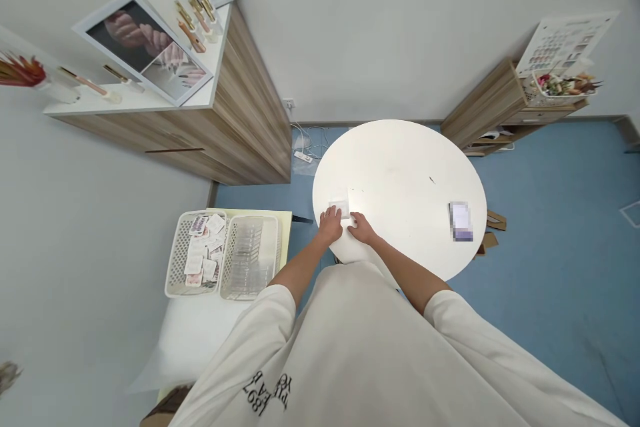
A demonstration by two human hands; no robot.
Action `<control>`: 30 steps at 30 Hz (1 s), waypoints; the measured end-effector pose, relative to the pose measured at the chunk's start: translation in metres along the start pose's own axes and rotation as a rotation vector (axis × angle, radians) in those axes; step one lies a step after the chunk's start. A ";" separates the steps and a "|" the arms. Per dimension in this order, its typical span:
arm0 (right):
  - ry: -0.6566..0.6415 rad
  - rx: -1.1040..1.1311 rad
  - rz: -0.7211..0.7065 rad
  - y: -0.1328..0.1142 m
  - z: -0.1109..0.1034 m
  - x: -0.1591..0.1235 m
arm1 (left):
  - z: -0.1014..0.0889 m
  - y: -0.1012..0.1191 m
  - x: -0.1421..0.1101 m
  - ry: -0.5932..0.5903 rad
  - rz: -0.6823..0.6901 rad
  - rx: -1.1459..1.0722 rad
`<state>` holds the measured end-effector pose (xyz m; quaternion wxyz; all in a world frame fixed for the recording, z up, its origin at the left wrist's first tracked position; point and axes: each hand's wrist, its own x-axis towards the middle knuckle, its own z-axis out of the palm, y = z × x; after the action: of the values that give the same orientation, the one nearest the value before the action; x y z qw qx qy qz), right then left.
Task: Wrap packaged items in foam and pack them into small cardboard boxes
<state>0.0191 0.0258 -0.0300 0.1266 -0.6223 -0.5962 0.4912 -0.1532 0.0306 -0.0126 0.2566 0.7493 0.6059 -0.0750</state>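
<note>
On the left side of the white oval table [400, 167] lies a small, clear, whitish flat piece, perhaps a thin plastic tray or sheet [339, 204]. My left hand [331, 224] rests on its lower edge, with the fingers spread and lying over it. By its lower right corner is my right hand [362, 228], thumb and index finger apart; at this size I cannot tell whether it touches the piece. The piece's lower part is hidden under my left fingers.
Left of the table stand a white basket [170, 267] of printed cards and packets and another basket [277, 237] of clear plastic trays. A blurred purple-white object [461, 221] lies at the table's right. A wooden cabinet [250, 100] stands behind left, with cables and a power strip [303, 157] beside it.
</note>
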 end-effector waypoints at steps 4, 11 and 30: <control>0.057 0.037 0.110 0.011 -0.019 -0.027 | -0.008 0.017 -0.011 0.038 -0.031 -0.106; 0.144 0.102 0.144 0.040 -0.066 -0.082 | 0.001 0.051 -0.050 0.083 -0.021 -0.133; 0.003 0.058 -0.068 0.124 -0.084 -0.213 | 0.097 0.160 -0.204 0.161 -0.150 -0.217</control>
<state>0.2015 -0.1547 0.0165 0.1621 -0.5985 -0.6022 0.5029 -0.0348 -0.2146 0.0381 0.2803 0.6734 0.6833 0.0323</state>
